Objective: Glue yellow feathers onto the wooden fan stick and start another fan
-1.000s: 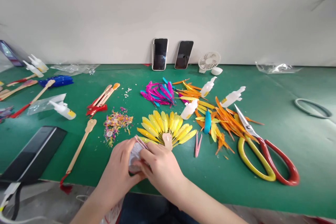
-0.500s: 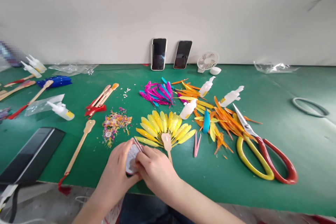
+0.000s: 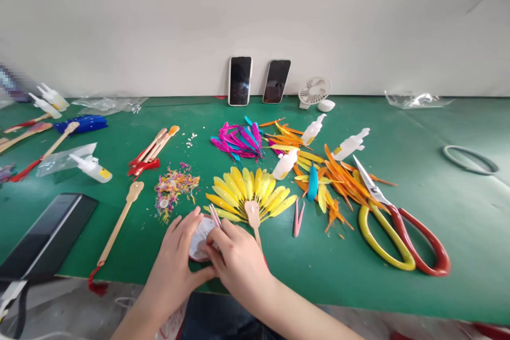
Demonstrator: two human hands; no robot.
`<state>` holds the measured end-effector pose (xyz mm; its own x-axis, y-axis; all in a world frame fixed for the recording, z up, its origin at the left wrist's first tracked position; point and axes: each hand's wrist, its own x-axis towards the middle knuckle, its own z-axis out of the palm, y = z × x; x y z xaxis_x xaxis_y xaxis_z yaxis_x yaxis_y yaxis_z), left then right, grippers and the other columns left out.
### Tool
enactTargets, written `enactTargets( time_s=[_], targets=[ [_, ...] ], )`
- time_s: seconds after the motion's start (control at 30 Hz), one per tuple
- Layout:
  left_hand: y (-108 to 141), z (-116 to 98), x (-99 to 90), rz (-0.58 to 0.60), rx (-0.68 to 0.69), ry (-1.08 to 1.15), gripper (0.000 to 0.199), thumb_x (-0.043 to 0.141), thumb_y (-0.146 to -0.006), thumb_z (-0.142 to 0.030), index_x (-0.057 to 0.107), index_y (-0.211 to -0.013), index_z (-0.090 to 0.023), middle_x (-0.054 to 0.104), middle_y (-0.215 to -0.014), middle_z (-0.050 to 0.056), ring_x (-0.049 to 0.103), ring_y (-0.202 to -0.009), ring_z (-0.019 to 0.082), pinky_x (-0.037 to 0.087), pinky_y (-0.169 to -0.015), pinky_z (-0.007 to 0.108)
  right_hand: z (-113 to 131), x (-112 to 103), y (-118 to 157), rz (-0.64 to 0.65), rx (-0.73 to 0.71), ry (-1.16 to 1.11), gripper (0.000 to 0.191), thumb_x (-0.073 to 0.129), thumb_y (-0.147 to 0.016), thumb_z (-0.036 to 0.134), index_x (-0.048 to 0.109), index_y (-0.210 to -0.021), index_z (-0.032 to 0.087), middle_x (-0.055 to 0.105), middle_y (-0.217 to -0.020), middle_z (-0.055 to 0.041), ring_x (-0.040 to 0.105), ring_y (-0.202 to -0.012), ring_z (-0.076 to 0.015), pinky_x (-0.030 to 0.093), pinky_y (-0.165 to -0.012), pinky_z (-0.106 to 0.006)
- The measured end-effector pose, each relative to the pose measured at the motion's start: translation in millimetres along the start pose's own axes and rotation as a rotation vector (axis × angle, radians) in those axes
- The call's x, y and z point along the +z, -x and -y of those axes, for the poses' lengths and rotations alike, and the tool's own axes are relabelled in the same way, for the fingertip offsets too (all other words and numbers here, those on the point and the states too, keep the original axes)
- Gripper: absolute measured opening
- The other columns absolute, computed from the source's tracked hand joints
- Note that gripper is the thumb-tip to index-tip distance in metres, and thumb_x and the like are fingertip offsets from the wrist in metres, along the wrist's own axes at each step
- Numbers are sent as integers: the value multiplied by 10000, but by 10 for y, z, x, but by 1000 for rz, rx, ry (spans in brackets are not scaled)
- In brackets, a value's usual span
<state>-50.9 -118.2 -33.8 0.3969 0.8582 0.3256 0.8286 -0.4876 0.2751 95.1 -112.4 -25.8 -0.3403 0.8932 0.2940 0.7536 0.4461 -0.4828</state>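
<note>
Clock directions taken from the round dish [image 3: 196,249], which sits low at the green tabletop's [image 3: 326,276] near side, between the hands. Dish is shallow, reddish rim, whitish inside with tiny pale bits, too small to identify. Left hand [image 3: 175,257]: at dish's 8 o'clock, fingers and thumb curved round the rim, gripping it. Right hand [image 3: 241,255]: at 4 o'clock, thumb and fingers pinching slim tweezers [image 3: 215,216]; one end sticks up past the knuckles toward 1, other end hidden by fingers, so can't tell if it touches the bits. Whether dish is lifted or on the table: can't tell.

Yellow feather fan [image 3: 249,183] at 1–2, near, spread flat, its wooden handle [image 3: 252,212] running down behind the right hand. Pink tweezers-like piece [image 3: 296,223] at 3, lying just beside the fan. Large scissors [image 3: 440,263], red and yellow grips, farther out at 3, blades over orange feathers [image 3: 338,178]. Three white glue bottles [image 3: 283,167] at 2. Magenta and blue feathers [image 3: 239,141] at 1. Colored scraps [image 3: 175,188] at 11; red-tasseled sticks [image 3: 153,151] behind them. Single tasseled stick [image 3: 119,226] at 9. Two smartphones [image 3: 240,82] lean on the wall, 12–1; white mini fan [image 3: 314,90] beside them.
</note>
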Motion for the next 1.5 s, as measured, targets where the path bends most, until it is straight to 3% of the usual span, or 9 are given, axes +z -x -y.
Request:
enactTargets(
  time_s=[0.13,0.33,0.53,0.83,0.93,1.07,1.17,1.27,1.5],
  targets=[
    [-13,0,-36,-34,43,11,605,579,-697,-337,324,-1221,-177,541,-1157,99,484,-1104,239,397,-923,420,19,-29,-18,22,78,-116,86,595,-691,119,537,-675,181,541,-651,4,522,-579,-128,370,-517,-217],
    [-40,-70,-69,-250,131,7,171,482,-776,-154,476,-945,-183,550,-1028,76,449,-1118,204,405,-915,386,48,-67,-37,-37,202,-388,110,590,-696,109,534,-630,177,503,-599,32,477,-522,-90,355,-478,-182],
    [-61,-135,-79,-263,108,-50,162,439,-783,-103,498,-896,-204,553,-992,62,460,-1092,211,396,-910,417,71,-80,-29,-76,204,-522,145,552,-727,112,535,-598,176,506,-598,30,461,-502,-78,345,-450,-169],
    [-86,-102,-95,-160,-7,53,126,406,-807,-138,507,-815,-212,546,-1018,54,441,-1104,197,434,-860,362,14,-124,84,-148,16,-139,117,472,-796,188,575,-740,189,545,-634,-12,517,-564,-131,375,-511,-215],
    [-92,-80,-75,-104,-17,-3,121,406,-802,-175,517,-761,-204,548,-1023,66,423,-1116,232,409,-879,412,-125,-236,165,-254,52,-14,201,426,-819,182,526,-645,186,519,-612,-17,500,-550,-128,370,-514,-216],
    [-100,-64,-46,-91,25,-62,131,411,-794,-165,511,-712,-189,553,-978,75,437,-1091,245,401,-879,435,-354,-320,268,-287,148,182,195,428,-825,281,469,-654,196,475,-586,2,464,-475,-124,336,-447,-221],
    [-115,-65,-30,-134,69,-98,145,428,-792,-156,517,-683,-188,562,-943,62,456,-1058,241,394,-884,443,-423,-263,315,-255,171,201,182,437,-810,284,414,-647,204,464,-595,12,452,-436,-112,323,-407,-214],
    [-124,-76,-29,-119,78,-102,140,440,-784,-151,513,-671,-188,563,-958,61,454,-1062,242,392,-888,444,-399,-168,326,-242,159,165,127,389,-788,164,407,-669,205,452,-611,13,446,-429,-106,322,-395,-205],
    [-106,-68,-21,-56,-15,21,158,383,-797,-144,505,-718,-207,580,-952,57,479,-1054,214,437,-845,385,-345,-127,348,-293,70,95,195,345,-716,37,400,-629,203,416,-589,15,419,-442,-99,334,-414,-187]
  ],
)
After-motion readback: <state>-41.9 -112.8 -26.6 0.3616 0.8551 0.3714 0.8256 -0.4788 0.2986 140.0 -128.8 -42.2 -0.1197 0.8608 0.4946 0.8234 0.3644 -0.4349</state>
